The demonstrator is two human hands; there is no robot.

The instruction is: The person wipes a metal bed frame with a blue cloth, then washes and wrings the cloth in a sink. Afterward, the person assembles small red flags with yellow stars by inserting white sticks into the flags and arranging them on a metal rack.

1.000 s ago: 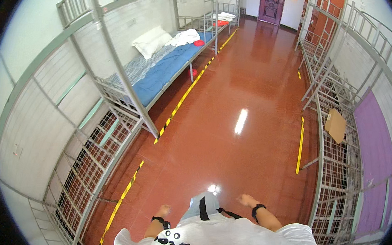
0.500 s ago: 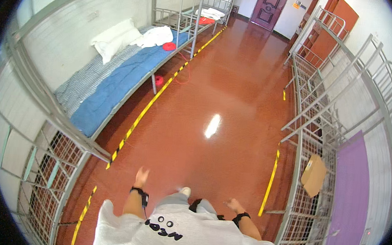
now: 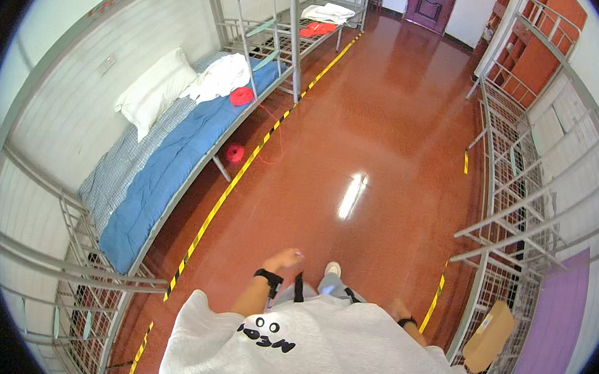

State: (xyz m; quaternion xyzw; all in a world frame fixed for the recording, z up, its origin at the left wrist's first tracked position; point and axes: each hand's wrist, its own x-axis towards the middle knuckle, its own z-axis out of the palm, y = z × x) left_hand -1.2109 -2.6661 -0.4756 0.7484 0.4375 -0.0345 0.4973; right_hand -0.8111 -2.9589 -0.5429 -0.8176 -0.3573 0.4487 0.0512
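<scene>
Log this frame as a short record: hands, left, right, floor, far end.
left hand: above the floor, nothing visibly held
right hand: blurred, grip unclear
left: blue quilt, white pillow, upper red bundle at the quilt's edge
right: bare mesh bed frame, brown cardboard on it
floor: yellow-black tape, lower red bundle nearby
far end: dark door

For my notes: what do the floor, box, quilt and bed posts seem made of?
Floor: hard and glossy, from its mirror-like shine; coating, tile or stone stays open. Box: likely cardboard, matte, tan with flat faces. Quilt: fabric, matte, probably padded, given its soft creases. Posts: probably metal, painted grey, judging by slim, smooth tubes.
</scene>
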